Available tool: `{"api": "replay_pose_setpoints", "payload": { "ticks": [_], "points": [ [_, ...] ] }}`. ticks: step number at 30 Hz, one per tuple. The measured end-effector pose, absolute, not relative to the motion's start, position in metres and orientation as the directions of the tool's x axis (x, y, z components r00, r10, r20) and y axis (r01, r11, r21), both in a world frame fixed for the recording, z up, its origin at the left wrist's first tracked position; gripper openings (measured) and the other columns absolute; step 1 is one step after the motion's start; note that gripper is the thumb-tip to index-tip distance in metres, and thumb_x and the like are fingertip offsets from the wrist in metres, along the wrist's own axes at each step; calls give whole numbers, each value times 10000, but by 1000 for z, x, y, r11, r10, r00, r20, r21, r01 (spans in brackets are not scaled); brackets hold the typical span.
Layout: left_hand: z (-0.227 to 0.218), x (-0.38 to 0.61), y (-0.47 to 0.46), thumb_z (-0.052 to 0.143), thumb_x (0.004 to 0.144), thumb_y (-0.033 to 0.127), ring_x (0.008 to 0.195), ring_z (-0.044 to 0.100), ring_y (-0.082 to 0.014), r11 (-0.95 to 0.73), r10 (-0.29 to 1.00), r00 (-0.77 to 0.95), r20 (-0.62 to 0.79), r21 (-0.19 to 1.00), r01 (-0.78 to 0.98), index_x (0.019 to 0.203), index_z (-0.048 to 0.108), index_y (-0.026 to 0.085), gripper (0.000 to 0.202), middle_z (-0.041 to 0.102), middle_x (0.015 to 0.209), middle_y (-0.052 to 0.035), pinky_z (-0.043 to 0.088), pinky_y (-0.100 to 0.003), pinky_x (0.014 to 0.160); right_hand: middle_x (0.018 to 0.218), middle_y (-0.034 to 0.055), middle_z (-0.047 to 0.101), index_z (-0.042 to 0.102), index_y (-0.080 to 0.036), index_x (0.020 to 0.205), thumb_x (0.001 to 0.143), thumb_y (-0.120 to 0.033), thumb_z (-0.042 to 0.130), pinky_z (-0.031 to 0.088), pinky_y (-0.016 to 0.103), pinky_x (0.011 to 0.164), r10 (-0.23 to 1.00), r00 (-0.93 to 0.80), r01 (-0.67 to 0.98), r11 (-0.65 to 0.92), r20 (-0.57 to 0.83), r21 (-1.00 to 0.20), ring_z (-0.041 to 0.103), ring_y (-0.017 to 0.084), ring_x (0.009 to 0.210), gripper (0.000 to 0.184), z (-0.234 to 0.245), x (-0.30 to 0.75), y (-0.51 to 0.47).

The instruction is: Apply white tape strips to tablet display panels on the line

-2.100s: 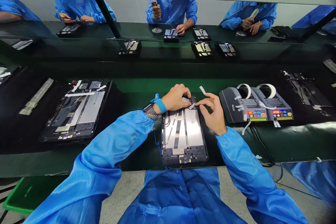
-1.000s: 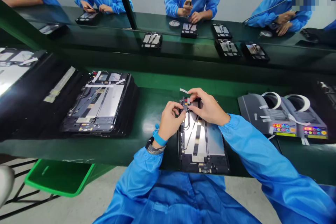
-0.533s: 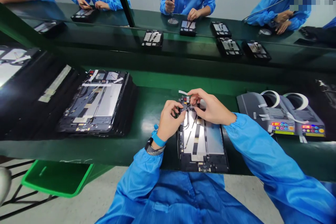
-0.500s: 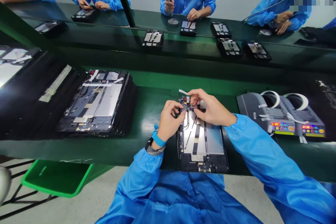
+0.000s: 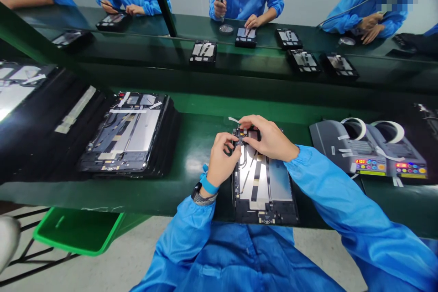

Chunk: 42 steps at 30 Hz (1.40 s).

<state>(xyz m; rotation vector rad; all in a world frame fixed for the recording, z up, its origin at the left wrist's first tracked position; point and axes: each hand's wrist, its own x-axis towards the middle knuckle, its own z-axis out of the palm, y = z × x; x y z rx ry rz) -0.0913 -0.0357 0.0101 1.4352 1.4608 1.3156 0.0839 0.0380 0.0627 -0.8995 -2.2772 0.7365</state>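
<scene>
tablet [image 5: 262, 182] top edge: left hand [image 5: 222, 162] grip pinches there, right hand [image 5: 268, 139] grip pinches a tape strip [image 5: 234, 120].

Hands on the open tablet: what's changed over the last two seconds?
The left hand came off the tablet's top edge and now pinches at its top-left corner. The right hand moved up and left over the top edge, carrying the tape strip on its fingertip to the left. The stack of open tablets and the tape dispensers show no change; the camera view shifted.
</scene>
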Motion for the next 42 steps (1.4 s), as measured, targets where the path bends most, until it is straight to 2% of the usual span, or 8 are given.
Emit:
{"api": "replay_pose_setpoints", "payload": {
  "ticks": [3,7,12,15,20,25,31,42],
  "points": [
    [11,-88,-35,640,837,132,781,578,-126,-113,972,-169,164,954,278,962,626,218,153,583,1008,-25,489,-266,708,1089,61,744,623,-258,1242,859,-75,644,571,421,934,743,-592,422,617,314,-664,707,258,1047,424,60,84,40],
    [11,-85,-34,639,833,118,781,578,-124,-89,971,-194,142,961,260,961,623,220,164,582,1004,-23,489,-264,704,967,48,719,630,-249,1205,872,-61,608,557,384,856,763,-566,444,602,313,-664,687,241,949,383,55,83,40],
    [10,-85,-32,637,825,95,758,568,-113,-82,970,-202,132,968,236,938,624,210,162,576,991,-17,483,-260,698,840,4,686,632,-243,1149,897,-99,601,529,322,721,773,-584,410,544,247,-732,645,182,747,292,55,82,43],
    [10,-85,-32,639,827,99,754,566,-111,-75,972,-201,122,971,227,935,625,209,155,578,990,-17,484,-260,698,816,-11,680,620,-240,1122,904,-110,600,510,302,681,771,-597,393,523,223,-756,620,162,692,254,57,82,46],
    [9,-86,-31,646,825,104,743,562,-107,-63,974,-202,105,977,206,936,636,208,152,581,983,-14,480,-257,686,815,-14,679,604,-238,1084,906,-113,595,491,293,668,773,-603,383,496,197,-779,622,157,684,217,65,79,45],
    [8,-86,-29,669,820,124,701,550,-90,-48,976,-205,77,988,146,923,646,196,127,588,975,-12,466,-245,656,791,-19,651,600,-230,1039,917,-76,549,443,280,682,738,-644,416,558,201,-718,597,153,708,203,73,77,46],
    [7,-84,-27,689,812,146,693,552,-95,-15,974,-224,35,996,91,910,659,188,110,612,954,-18,458,-241,645,772,-28,617,568,-211,1144,906,-63,521,384,268,661,740,-652,436,545,166,-716,551,146,685,284,67,79,48],
    [5,-80,-25,694,829,168,686,519,-99,-34,966,-251,63,992,118,886,645,187,78,588,933,-15,435,-255,652,819,-18,628,527,-206,1216,897,-63,511,402,266,680,779,-611,460,496,143,-737,564,148,693,350,62,78,42]
  ]
}}
